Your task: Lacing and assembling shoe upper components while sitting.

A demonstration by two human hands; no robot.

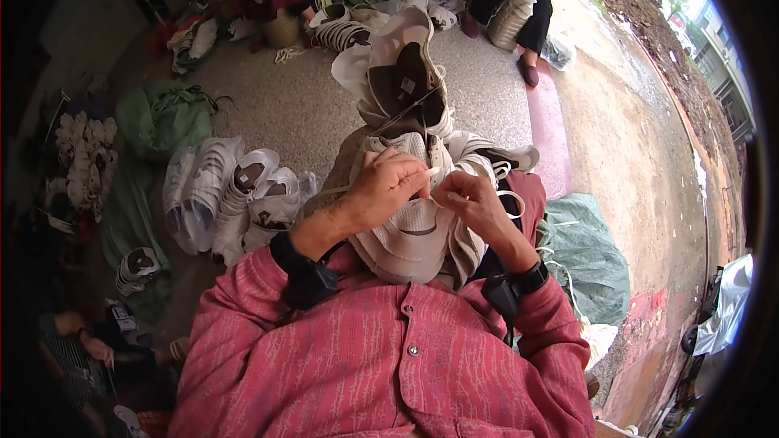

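Observation:
A pale beige shoe upper (pixel 389 253) rests in my lap, its mesh toe toward me. Other uppers are nested against it, and a brown-lined shoe upper (pixel 403 85) stands open at the far end. My left hand (pixel 389 182) is closed in a pinch on a white shoelace (pixel 434 171) above the tongue. Close beside it, my right hand (pixel 473 204) is also closed, thumb and fingers pressed together near the eyelets. What its fingertips grip is too small to make out. A loop of white lace (pixel 513 204) hangs beside my right hand.
Stacked uppers in clear plastic (pixel 203 186) stand on the floor at left, near a green sack (pixel 162 118). Another green sack (pixel 588 251) lies at right. Across from me sit other people, one holding a stack of uppers (pixel 513 20). A striped sleeve shows lower left.

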